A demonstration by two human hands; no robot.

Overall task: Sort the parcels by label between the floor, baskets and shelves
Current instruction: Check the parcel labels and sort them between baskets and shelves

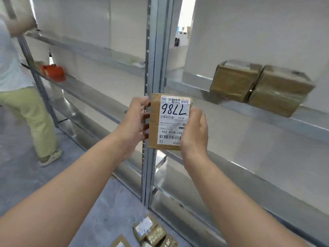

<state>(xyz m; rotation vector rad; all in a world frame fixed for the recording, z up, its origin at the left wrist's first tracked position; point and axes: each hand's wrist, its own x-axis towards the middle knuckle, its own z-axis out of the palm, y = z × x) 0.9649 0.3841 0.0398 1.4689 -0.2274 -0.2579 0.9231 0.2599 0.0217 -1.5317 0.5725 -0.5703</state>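
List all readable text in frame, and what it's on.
"7786": handwritten, upside down, on the label of the held parcel.
"N705": printed, same label.
"507-N705 094": printed, same label.
"8": large print, label's top edge.
Other print there: too small.
Labels on the floor parcels: blurred.

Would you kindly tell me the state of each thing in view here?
Held parcel: upright, off the shelves, label facing the camera upside down.
Left hand: grips the parcel's left edge.
Right hand: holds its right edge.
Left shelf box and right shelf box: side by side on the right shelf, touching.
Red object: resting on the left shelf.
Floor parcels: clustered on the floor.
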